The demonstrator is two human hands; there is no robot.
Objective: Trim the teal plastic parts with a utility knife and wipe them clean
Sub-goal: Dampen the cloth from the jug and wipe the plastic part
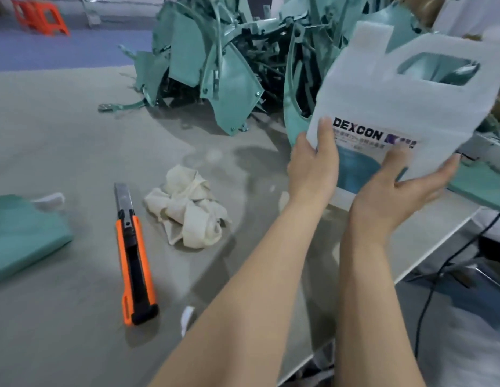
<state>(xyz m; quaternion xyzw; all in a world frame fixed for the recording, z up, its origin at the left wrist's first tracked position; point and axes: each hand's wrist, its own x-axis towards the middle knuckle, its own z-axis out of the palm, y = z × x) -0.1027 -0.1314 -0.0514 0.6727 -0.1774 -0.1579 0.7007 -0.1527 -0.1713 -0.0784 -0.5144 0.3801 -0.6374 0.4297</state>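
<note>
Grey tabletop (62, 317) holds an idle utility knife (134, 255), crumpled rag (187, 210) and heaped teal parts (215, 65). Left hand (313, 166) and right hand (396, 196) clasp a DEXCON jug (396, 93); most trimming and wiping seemingly remains.

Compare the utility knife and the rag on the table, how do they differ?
The utility knife is orange and black; the rag is off-white. The utility knife lies long and straight with its blade out; the rag sits crumpled in a heap. Both rest on the grey table, side by side, unheld: the left hand and right hand hold a white jug.
</note>
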